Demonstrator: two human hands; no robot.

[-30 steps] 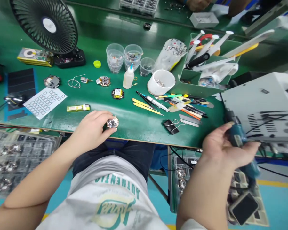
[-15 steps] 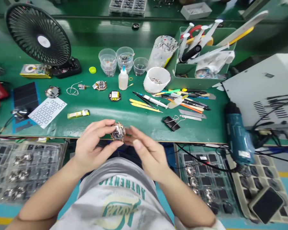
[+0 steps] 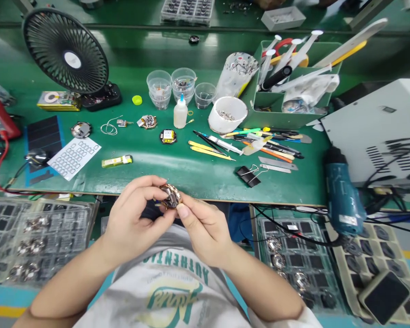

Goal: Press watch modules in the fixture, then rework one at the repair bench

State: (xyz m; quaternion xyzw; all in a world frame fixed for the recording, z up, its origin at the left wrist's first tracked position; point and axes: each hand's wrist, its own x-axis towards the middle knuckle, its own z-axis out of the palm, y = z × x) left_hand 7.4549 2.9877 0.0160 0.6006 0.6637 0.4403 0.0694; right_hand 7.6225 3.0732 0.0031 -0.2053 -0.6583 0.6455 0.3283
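Observation:
Between my hands, just over the bench's front edge, is a round watch case with a rose-gold rim and metallic inner parts. My left hand grips it from the left, with thumb below and fingers above. On its right side, my right hand pinches the rim between thumb and fingers. The case is tilted, and its inner detail is too small to make out. Beyond it on the green bench lie a watch part with a yellow-and-white battery, an opened watch case and a yellow-green strip.
Tweezers, a syringe and several tools lie right of centre near a binder clip. A white cup, dropper bottle and fan stand behind. A heat gun hangs at right. Parts trays sit below the bench edge.
My right hand has closed in from the right and now touches the watch case. The case has turned and tilted in my left hand. The whole view has shifted slightly.

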